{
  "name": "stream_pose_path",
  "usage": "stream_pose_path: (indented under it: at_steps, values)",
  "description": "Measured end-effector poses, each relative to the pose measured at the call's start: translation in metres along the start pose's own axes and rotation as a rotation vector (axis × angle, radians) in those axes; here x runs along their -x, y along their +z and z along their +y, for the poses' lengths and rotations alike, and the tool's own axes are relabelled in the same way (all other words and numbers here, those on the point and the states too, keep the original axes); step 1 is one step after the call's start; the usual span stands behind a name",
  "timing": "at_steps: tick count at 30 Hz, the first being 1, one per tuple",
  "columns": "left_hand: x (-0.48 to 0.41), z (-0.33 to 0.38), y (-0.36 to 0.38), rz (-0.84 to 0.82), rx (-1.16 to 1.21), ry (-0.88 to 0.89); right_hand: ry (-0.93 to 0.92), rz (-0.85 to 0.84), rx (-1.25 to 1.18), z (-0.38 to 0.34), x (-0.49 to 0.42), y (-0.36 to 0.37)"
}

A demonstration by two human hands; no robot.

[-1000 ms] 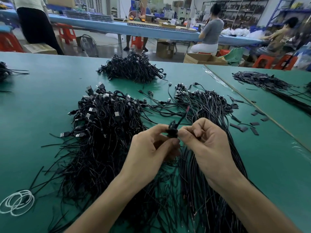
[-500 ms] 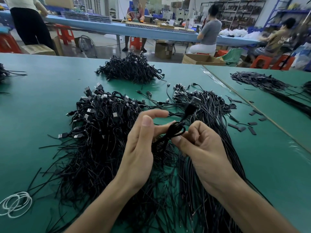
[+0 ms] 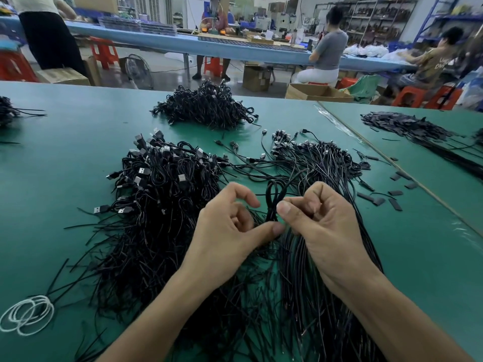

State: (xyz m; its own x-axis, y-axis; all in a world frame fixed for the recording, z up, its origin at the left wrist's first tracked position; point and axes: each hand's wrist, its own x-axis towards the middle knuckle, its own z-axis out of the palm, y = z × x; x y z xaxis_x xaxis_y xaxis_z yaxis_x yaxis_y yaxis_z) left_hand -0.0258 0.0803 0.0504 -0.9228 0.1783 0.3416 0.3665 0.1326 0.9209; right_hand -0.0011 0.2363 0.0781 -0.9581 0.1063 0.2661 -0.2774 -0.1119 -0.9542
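No legible txt; print on far worker's shirt (image 3: pixel 436 64) too blurry.

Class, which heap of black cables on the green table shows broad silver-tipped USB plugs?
The coiled heap just left of the left hand; broad plugs poke from its far and left edges.

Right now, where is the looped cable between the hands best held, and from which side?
Pinch the looped cable at its narrow neck below the upright loop, from the sides: there the strands run together, while the loop above is open.
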Motion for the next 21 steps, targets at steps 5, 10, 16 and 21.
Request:
stream_pose_path:
  at_steps: [5, 10, 16, 21]
  values:
    - [0.000, -0.001, 0.000, -0.136, 0.096, -0.141, 0.018, -0.025, -0.028, 0.004, 0.004, 0.003]
    - [-0.002, 0.001, -0.001, -0.095, 0.273, -0.134, 0.059, -0.024, -0.102, 0.005, 0.005, 0.008]
    - [-0.002, 0.011, -0.004, 0.020, 0.292, -0.089, 0.082, -0.053, -0.089, 0.012, 0.009, 0.011]
    - [-0.005, 0.006, -0.007, -0.007, 0.140, -0.008, 0.280, -0.073, -0.263, 0.032, 0.005, 0.003]
